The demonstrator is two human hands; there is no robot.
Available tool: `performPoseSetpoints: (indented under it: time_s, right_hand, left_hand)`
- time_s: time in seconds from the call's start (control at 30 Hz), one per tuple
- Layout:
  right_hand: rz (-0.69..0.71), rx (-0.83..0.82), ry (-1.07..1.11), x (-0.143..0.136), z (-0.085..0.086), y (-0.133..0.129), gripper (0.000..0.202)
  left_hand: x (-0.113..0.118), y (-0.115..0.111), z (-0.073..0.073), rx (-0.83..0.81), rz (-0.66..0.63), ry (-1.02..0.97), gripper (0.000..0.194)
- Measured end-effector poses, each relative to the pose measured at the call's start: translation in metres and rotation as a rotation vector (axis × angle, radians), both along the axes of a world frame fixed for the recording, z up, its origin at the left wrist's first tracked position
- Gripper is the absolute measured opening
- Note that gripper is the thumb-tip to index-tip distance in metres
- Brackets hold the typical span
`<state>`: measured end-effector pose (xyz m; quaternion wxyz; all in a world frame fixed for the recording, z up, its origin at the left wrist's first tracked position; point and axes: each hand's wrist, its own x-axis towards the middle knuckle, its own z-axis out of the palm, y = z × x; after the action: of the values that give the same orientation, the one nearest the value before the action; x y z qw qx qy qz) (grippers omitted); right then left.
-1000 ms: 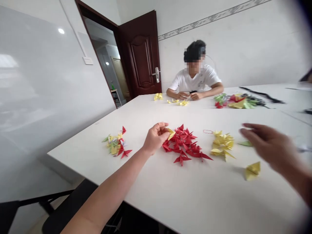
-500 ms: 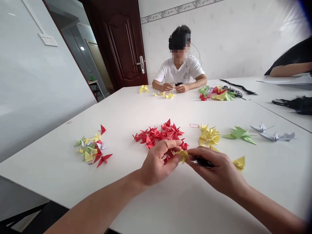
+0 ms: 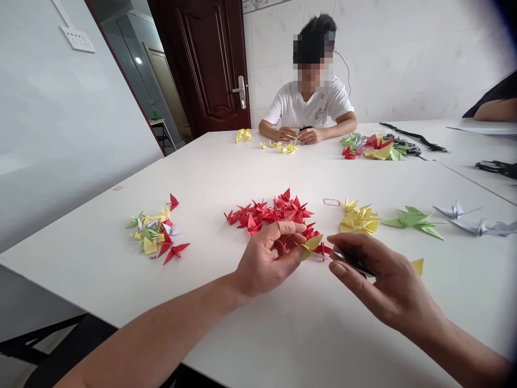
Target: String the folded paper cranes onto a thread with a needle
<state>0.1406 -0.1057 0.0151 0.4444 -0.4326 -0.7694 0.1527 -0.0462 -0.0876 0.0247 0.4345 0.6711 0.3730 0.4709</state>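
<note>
Between its thumb and fingers, my left hand [image 3: 269,258] pinches a yellow paper crane [image 3: 312,246]. My right hand [image 3: 375,275], to the right and apart from that crane, holds a small dark, shiny object [image 3: 353,262] against its palm; what it is cannot be made out. Just beyond my left hand lies a pile of red paper cranes [image 3: 262,212]. Yellow cranes [image 3: 359,220], a green group [image 3: 414,221] and pale ones [image 3: 480,227] lie farther right. Part of another yellow crane [image 3: 419,265] shows behind my right hand.
A mixed-colour pile of cranes [image 3: 151,231] lies on the left of the white table [image 3: 161,312]. Across it sits a person in a white shirt [image 3: 309,110], near yellow cranes and a mixed heap [image 3: 379,146]. Black cords [image 3: 498,168] lie at the far right.
My right hand has moved right, away from the yellow crane, and its thumb and fingers have parted somewhat. The crane stays in my left hand. The view has shifted slightly.
</note>
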Motion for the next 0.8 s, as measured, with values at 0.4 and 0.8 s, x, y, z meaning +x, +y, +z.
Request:
performPoseSetpoints:
  time_s: [0.4,0.8]
  right_hand:
    - [-0.009,0.233,-0.126,0.01,-0.002,0.008,0.017]
    - [0.044,0.227,-0.206,0.014,-0.002,0.012,0.017]
  left_hand:
    - [0.0,0.0,-0.001,0.069,-0.002,-0.005,0.021]
    - [-0.002,0.001,-0.005,-0.046,-0.015,-0.099,0.025]
